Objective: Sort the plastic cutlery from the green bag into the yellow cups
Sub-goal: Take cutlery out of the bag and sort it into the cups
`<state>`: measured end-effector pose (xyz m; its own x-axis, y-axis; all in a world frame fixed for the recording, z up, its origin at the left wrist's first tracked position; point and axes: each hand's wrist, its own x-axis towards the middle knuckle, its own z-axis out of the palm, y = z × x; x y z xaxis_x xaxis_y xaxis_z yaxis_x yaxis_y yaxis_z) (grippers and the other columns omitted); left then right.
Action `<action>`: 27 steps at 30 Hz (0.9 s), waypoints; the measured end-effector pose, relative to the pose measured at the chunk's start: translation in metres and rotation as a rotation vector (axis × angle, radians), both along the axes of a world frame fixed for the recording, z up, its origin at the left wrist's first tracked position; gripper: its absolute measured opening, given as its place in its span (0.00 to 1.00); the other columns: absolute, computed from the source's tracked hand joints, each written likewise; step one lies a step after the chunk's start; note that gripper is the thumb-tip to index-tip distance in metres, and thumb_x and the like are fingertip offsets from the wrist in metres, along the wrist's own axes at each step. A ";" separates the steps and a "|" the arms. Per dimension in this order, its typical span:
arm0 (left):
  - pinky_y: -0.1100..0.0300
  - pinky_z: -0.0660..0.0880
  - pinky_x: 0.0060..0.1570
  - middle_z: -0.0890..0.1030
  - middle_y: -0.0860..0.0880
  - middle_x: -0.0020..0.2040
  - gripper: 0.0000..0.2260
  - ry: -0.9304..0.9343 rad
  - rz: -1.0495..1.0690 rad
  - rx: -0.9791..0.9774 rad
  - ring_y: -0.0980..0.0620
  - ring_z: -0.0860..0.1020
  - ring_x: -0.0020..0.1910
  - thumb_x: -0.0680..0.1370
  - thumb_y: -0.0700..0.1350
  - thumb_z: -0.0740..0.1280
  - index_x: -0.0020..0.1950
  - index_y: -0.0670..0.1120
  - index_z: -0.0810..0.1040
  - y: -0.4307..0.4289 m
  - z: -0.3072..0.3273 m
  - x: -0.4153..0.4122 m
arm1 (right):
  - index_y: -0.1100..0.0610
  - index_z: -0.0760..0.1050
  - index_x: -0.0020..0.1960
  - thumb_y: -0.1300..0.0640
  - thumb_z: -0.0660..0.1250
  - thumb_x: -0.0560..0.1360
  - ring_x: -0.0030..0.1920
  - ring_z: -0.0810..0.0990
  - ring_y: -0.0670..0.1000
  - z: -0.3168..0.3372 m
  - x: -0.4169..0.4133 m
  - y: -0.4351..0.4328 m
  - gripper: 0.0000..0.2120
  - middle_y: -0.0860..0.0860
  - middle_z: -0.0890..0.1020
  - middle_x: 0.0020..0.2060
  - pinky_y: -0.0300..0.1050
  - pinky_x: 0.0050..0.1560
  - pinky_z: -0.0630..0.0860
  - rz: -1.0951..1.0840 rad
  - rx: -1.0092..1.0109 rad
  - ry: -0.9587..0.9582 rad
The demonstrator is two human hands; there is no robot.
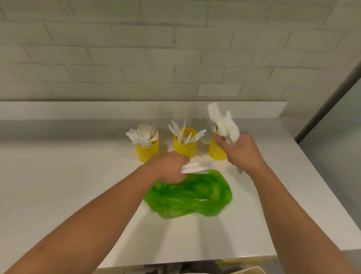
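Three yellow perforated cups stand in a row on the white counter. The left cup [147,151] is full of white forks, the middle cup [185,147] holds white knives, and the right cup [216,150] is partly hidden behind my right hand. My right hand [241,150] grips a blurred bunch of white spoons [223,122] above the right cup. A small bundle of white cutlery [195,168] is held in my left hand [170,167], just above the crumpled green bag [188,195]. One white piece [200,199] shows through the bag.
The white counter [53,183] ends at a raised back ledge [91,108] below a white brick wall. Its right edge [330,184] drops off to a grey floor. A beige container corner [246,273] shows below the front edge.
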<state>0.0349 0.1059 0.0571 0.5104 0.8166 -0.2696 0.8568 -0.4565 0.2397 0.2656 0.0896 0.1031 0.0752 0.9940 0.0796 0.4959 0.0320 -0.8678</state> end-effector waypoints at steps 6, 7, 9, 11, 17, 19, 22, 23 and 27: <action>0.51 0.77 0.60 0.80 0.52 0.63 0.26 0.020 -0.094 -0.221 0.48 0.78 0.57 0.72 0.57 0.72 0.69 0.55 0.74 0.005 0.012 0.014 | 0.51 0.79 0.56 0.40 0.75 0.73 0.48 0.83 0.48 -0.020 -0.028 0.003 0.19 0.48 0.85 0.47 0.53 0.53 0.80 0.536 -0.161 -0.374; 0.51 0.76 0.63 0.78 0.53 0.66 0.29 0.004 -0.112 -0.259 0.49 0.77 0.60 0.72 0.57 0.73 0.72 0.56 0.72 0.006 0.014 0.013 | 0.50 0.80 0.57 0.39 0.75 0.73 0.48 0.83 0.47 -0.025 -0.031 0.002 0.20 0.47 0.85 0.48 0.52 0.53 0.80 0.562 -0.191 -0.363; 0.49 0.78 0.61 0.80 0.51 0.64 0.29 0.025 -0.149 -0.323 0.47 0.80 0.57 0.70 0.59 0.74 0.70 0.56 0.74 0.009 0.014 0.010 | 0.47 0.81 0.58 0.39 0.78 0.69 0.48 0.83 0.44 -0.034 -0.034 -0.002 0.22 0.44 0.85 0.48 0.47 0.52 0.81 0.584 -0.233 -0.319; 0.51 0.83 0.45 0.84 0.47 0.52 0.22 -0.031 -0.082 -0.498 0.48 0.83 0.41 0.71 0.55 0.76 0.63 0.52 0.79 0.009 0.013 0.006 | 0.44 0.80 0.56 0.42 0.82 0.64 0.46 0.83 0.39 -0.034 -0.036 -0.006 0.23 0.41 0.86 0.46 0.38 0.47 0.79 0.599 -0.268 -0.311; 0.60 0.76 0.32 0.81 0.52 0.33 0.05 -0.114 0.007 -0.771 0.54 0.79 0.29 0.75 0.45 0.76 0.43 0.48 0.81 0.012 0.022 -0.002 | 0.42 0.78 0.61 0.48 0.82 0.66 0.50 0.84 0.41 -0.041 -0.038 -0.009 0.25 0.40 0.86 0.50 0.44 0.55 0.81 0.680 -0.332 -0.283; 0.60 0.76 0.34 0.81 0.48 0.38 0.04 -0.188 0.032 -0.853 0.52 0.79 0.33 0.76 0.44 0.76 0.45 0.47 0.82 0.015 0.027 -0.007 | 0.42 0.77 0.64 0.52 0.80 0.69 0.52 0.84 0.42 -0.044 -0.037 -0.009 0.25 0.40 0.85 0.53 0.43 0.56 0.80 0.668 -0.348 -0.242; 0.59 0.79 0.39 0.84 0.44 0.46 0.04 -0.374 0.111 -0.919 0.49 0.83 0.38 0.79 0.44 0.73 0.53 0.48 0.83 0.019 0.036 -0.018 | 0.43 0.73 0.70 0.54 0.77 0.73 0.58 0.82 0.43 -0.050 -0.037 -0.011 0.28 0.40 0.83 0.59 0.44 0.61 0.79 0.657 -0.358 -0.151; 0.57 0.80 0.42 0.86 0.43 0.50 0.08 -0.417 0.149 -0.926 0.46 0.84 0.41 0.79 0.46 0.72 0.58 0.47 0.83 0.021 0.039 -0.022 | 0.43 0.72 0.71 0.55 0.76 0.74 0.58 0.82 0.42 -0.051 -0.037 -0.012 0.28 0.40 0.83 0.59 0.43 0.61 0.78 0.659 -0.364 -0.123; 0.49 0.83 0.55 0.82 0.36 0.63 0.25 -0.640 0.338 -1.076 0.32 0.81 0.60 0.78 0.58 0.69 0.68 0.43 0.79 0.028 0.043 -0.044 | 0.43 0.74 0.68 0.56 0.74 0.76 0.47 0.81 0.38 -0.054 -0.039 -0.015 0.24 0.37 0.84 0.51 0.40 0.51 0.77 0.645 -0.386 -0.022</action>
<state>-0.0092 0.1341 0.0998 0.6040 0.4569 -0.6530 0.4883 0.4354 0.7563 0.2264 0.0748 0.0490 -0.5292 0.7979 -0.2887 0.4993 0.0177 -0.8662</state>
